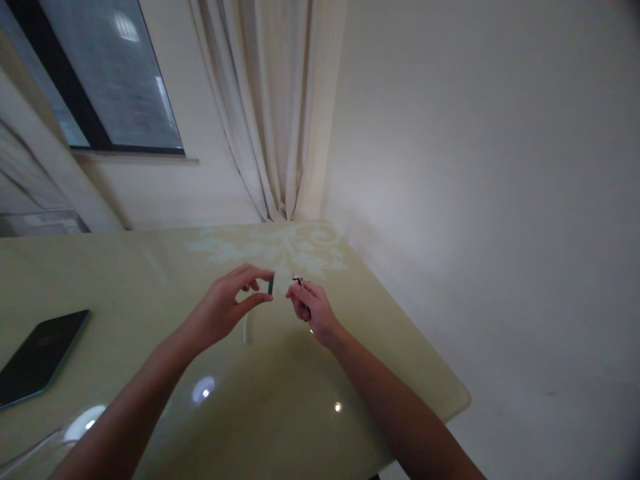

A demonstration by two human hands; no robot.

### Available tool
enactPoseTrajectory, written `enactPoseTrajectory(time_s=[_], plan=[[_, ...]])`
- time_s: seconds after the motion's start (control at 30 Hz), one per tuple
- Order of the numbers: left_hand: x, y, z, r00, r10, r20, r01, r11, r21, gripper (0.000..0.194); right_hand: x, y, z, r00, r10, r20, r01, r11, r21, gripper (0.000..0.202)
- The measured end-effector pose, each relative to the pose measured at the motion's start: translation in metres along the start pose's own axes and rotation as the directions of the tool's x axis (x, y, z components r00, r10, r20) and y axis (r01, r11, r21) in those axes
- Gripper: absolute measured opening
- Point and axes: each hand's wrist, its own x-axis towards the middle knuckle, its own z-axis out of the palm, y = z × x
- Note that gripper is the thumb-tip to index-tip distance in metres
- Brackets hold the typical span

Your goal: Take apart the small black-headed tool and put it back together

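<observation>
Near the middle of the view, my left hand (231, 298) pinches a small dark flat piece (271, 285) between thumb and fingertips, holding it upright by its two ends. Just to the right, my right hand (314, 308) is closed around a small dark and silvery tool (298, 280), whose tip sticks out above the fingers. Most of that tool is hidden in the palm, so its kind is unclear. A narrow gap separates the dark piece from the tool. Both hands are over the glossy pale green table (270, 413).
A black tablet-like device (44, 357) lies on the table at the left. The table's right edge runs along a bare wall (475, 200). Behind the table hang pale curtains (270, 100) beside a dark-framed window (125, 80).
</observation>
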Motion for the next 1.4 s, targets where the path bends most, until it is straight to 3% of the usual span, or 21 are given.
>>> enactPoseTrajectory(time_s=[0.2,0.53,0.63,0.73,0.87,0.97,1.1,1.27,1.4], plan=[[-0.004,0.014,0.015,0.989,0.131,0.072,-0.134,0.99,0.042,0.032,-0.005,-0.004,0.005,0.997,-0.018,0.077,0.011,0.995,0.096,0.032],[-0.009,0.022,0.017,0.993,0.109,0.055,-0.106,0.993,-0.045,0.033,-0.009,-0.006,0.009,0.997,-0.005,0.083,-0.007,0.989,0.148,0.035],[-0.008,0.024,0.016,0.999,-0.001,0.039,0.006,0.994,-0.112,0.035,-0.01,-0.005,0.008,0.998,-0.025,0.051,0.019,0.992,0.123,0.035],[-0.005,0.024,0.016,0.978,-0.204,0.053,0.211,0.946,-0.245,0.039,-0.01,-0.003,0.006,0.997,-0.078,0.008,0.077,0.995,0.057,0.034],[-0.005,0.019,0.02,0.888,-0.425,0.174,0.457,0.785,-0.418,0.059,-0.011,-0.005,0.006,0.984,-0.164,-0.071,0.159,0.984,-0.074,0.035],[-0.008,0.016,0.024,0.826,-0.484,0.287,0.563,0.693,-0.451,0.064,-0.014,-0.011,0.007,0.974,-0.224,-0.044,0.209,0.952,-0.225,0.033],[-0.011,0.016,0.027,0.792,-0.483,0.373,0.609,0.67,-0.424,0.061,-0.02,-0.018,0.008,0.936,-0.347,0.055,0.338,0.846,-0.414,0.029],[-0.012,0.019,0.026,0.819,-0.414,0.396,0.562,0.718,-0.412,0.053,-0.022,-0.019,0.008,0.879,-0.452,0.15,0.457,0.711,-0.534,0.033],[-0.01,0.02,0.024,0.846,-0.392,0.361,0.525,0.727,-0.442,0.045,-0.019,-0.014,0.007,0.871,-0.478,0.115,0.463,0.718,-0.52,0.032]])
